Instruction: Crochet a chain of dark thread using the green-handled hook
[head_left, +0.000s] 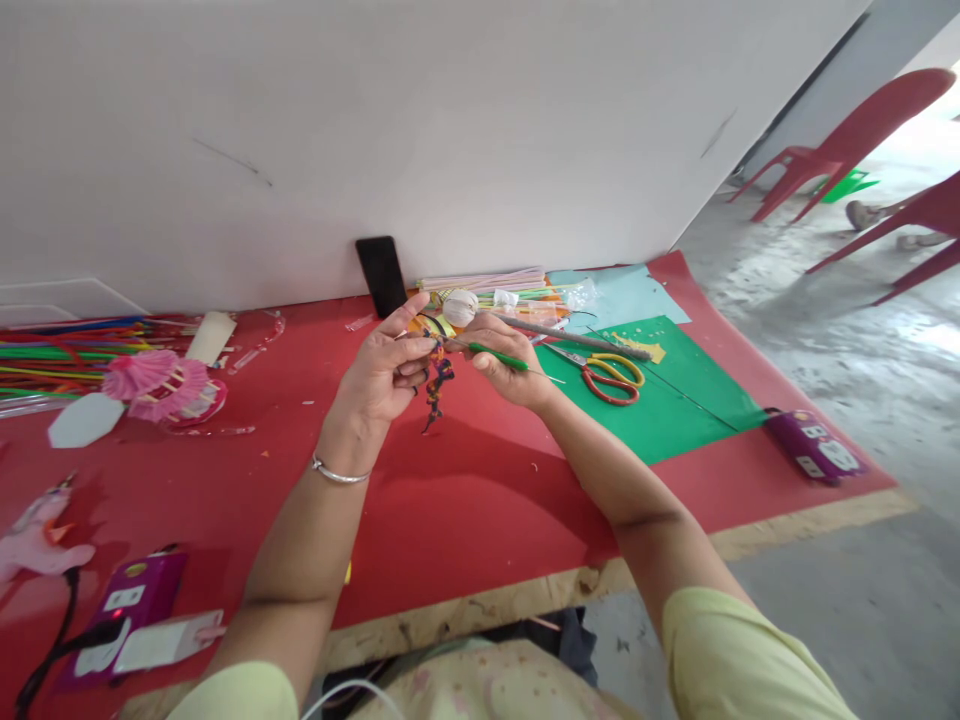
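Above the middle of the red-covered table, my left hand [386,368] pinches the top of a small twisted dark, orange and purple piece [439,388], which hangs down from the fingertips. My right hand [510,365], close beside it, holds a thin tool with a green handle [499,356]. The tool's tip points toward the left fingertips; the exact contact is too small to tell. Behind the hands lie a white ball-like piece [460,307] and a grey rod [577,333].
Scissors [611,378] lie on a green sheet [675,400] at right. A phone [381,275] leans on the wall. Coloured stems [67,355], a pink ruffled piece [161,385], a pink glue gun [41,540] and a purple power box [142,600] are at left. Another purple box [814,445] is far right.
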